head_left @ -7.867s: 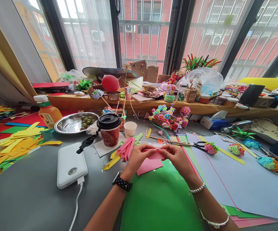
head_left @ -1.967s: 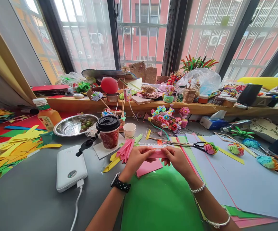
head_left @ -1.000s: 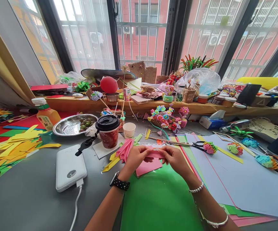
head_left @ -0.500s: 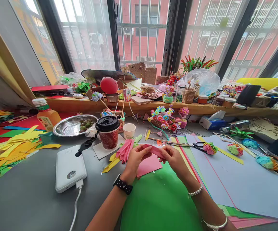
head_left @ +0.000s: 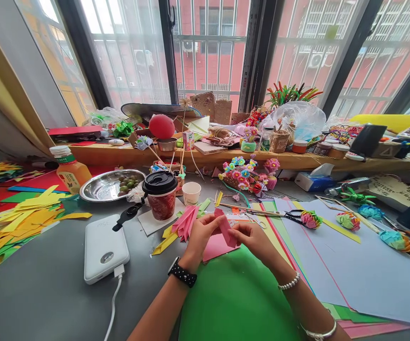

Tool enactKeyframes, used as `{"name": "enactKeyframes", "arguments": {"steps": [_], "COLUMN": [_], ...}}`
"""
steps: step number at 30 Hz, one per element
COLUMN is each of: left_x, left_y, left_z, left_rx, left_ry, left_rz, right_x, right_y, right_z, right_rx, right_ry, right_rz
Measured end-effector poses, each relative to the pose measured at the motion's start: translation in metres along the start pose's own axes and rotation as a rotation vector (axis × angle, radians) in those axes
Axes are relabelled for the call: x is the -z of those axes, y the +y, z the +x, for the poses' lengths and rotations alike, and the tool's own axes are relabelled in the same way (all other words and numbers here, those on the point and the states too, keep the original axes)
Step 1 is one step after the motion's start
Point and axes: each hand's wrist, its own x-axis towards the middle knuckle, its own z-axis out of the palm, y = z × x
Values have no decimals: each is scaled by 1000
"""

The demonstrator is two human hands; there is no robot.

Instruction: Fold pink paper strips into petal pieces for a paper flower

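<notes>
Between my two hands is a folded pink paper strip (head_left: pixel 228 232), tilted so that it slopes down to the right. My left hand (head_left: pixel 202 236) pinches its upper end between thumb and fingers. My right hand (head_left: pixel 253 240) is closed on its right edge. Just below lies a flat pink paper sheet (head_left: pixel 214 248), partly on a green sheet (head_left: pixel 238 298) under my forearms. Left of my left hand rests a bunch of folded pink strips (head_left: pixel 185 222), with folded yellow strips (head_left: pixel 162 242) beside it.
A lidded coffee cup (head_left: pixel 160 203) and a small paper cup (head_left: pixel 191 193) stand behind my left hand. A white power bank (head_left: pixel 105 248) with a cable lies left. Scissors (head_left: pixel 293 215) and paper flowers (head_left: pixel 310 219) rest on white sheets (head_left: pixel 332 255) at right. Yellow strips (head_left: pixel 30 218) pile far left.
The pink strip has turned from nearly level to steeply sloped, its right end now lower. My right hand has shifted slightly down with it, and my left hand keeps its place.
</notes>
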Motion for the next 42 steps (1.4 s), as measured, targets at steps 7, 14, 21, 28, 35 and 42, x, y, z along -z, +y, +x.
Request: {"name": "enactKeyframes", "arguments": {"steps": [7,14,21,28,35,42], "left_x": [2,4,4,-2,-4,-4], "left_y": [-7,-2,-1,-1,-3,-3], "left_z": [1,2,2,-1,-3,-3], "left_rx": [-26,-21,26,96,154,223], "left_ry": [1,83,31,-57,-120,-143], "left_rz": [127,32,80,100,70,-12], "right_x": [1,2,7,5,1,0], "right_y": [-2,-2,-1,-3,-2,1], "right_z": [-1,1,3,0,-2,-3], "right_rx": [9,-43,-12,83,181,312], "right_ry": [45,74,157,225,342,388], "right_rz": [8,53,77,-6,-207,-466]}}
